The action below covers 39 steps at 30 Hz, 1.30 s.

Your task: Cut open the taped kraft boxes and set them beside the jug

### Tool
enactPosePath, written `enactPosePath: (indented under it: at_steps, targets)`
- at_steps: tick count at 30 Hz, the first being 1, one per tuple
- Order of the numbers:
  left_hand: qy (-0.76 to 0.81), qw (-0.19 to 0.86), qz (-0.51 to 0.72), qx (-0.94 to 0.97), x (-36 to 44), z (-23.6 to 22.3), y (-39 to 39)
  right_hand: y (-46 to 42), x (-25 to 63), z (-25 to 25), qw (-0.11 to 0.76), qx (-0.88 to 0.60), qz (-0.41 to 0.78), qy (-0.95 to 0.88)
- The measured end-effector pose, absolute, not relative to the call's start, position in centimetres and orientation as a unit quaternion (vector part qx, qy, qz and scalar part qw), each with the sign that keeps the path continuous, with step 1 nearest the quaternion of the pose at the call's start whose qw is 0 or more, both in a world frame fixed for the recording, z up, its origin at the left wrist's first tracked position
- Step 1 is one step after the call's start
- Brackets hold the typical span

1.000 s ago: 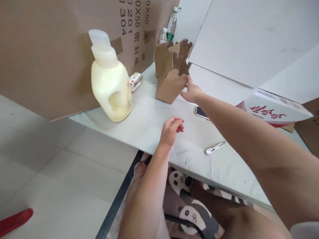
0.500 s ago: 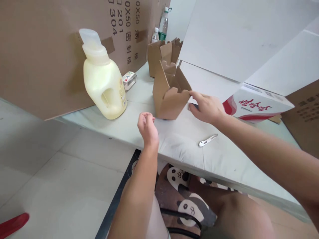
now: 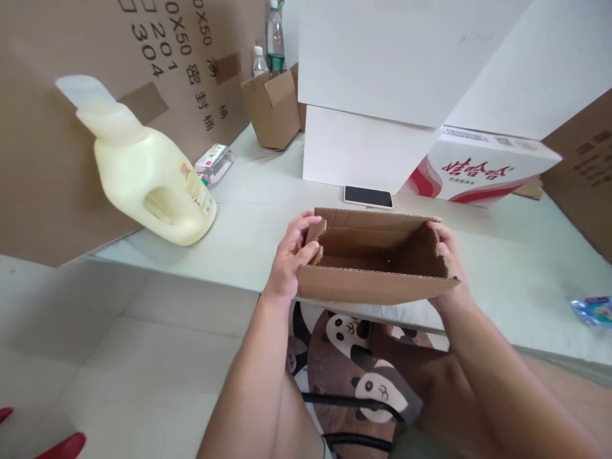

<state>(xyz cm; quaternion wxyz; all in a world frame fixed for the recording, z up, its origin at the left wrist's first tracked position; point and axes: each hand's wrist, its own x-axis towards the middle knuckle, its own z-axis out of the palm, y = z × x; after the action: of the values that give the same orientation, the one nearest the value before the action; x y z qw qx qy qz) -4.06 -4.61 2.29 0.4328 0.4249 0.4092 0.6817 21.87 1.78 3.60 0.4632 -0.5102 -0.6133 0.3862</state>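
Observation:
An open-topped brown cardboard box (image 3: 368,285) is at the table's front edge, its opening facing up toward me. My left hand (image 3: 292,255) grips its left end, with fingers and thumb around the notched edge. At the opposite end, my right hand (image 3: 449,264) holds the scalloped rim, its fingertips curled over the top and its palm outside. The box's inside shows bare cardboard. Just behind it lies a phone (image 3: 368,197) with a dark screen.
A pale yellow jug (image 3: 153,185) stands left, near a small clear-and-white package (image 3: 215,162). Behind are another cardboard box (image 3: 272,111), plastic bottles (image 3: 275,38) and large white panels (image 3: 373,57). A red-and-white carton (image 3: 482,167) and a blue packet (image 3: 594,310) are to the right.
The cardboard box has come toward me and turned lengthwise, and both hands now hold its ends. The phone has come into fuller view. The white cutter is no longer visible.

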Motion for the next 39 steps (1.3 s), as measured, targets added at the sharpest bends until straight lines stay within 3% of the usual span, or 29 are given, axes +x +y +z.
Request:
enactPosePath:
  at_steps: [6, 12, 16, 21, 26, 33, 39]
  targets:
    - [0.481, 0.475, 0.63, 0.382, -4.6, 2.1, -3.9, 1.5, 21.7, 2.1, 0.433, -0.488, 0.477, -0.589]
    - [0.438, 0.377, 0.718, 0.388, -4.1, 1.1, -1.9, 1.7, 22.2, 1.8, 0.513, -0.408, 0.463, -0.596]
    - [0.413, 0.385, 0.72, 0.404, -2.7, 1.1, -0.6, 1.2, 24.2, 2.0, 0.472, -0.422, 0.438, -0.638]
    - [0.431, 0.396, 0.693, 0.422, -0.4, 2.1, 0.0, -0.1, 27.2, 1.8, 0.49, -0.348, 0.413, -0.684]
    - [0.446, 0.379, 0.697, 0.415, 0.1, 2.1, -0.3, -0.7, 28.1, 1.9, 0.426, -0.37, 0.394, -0.725]
    - [0.408, 0.39, 0.723, 0.398, 0.1, 1.7, -1.0, 0.0, 26.8, 1.6, 0.512, -0.362, 0.368, -0.686]
    - [0.438, 0.394, 0.657, 0.469, -0.9, 1.9, -1.6, 0.3, 26.6, 1.4, 0.528, -0.353, 0.376, -0.675]
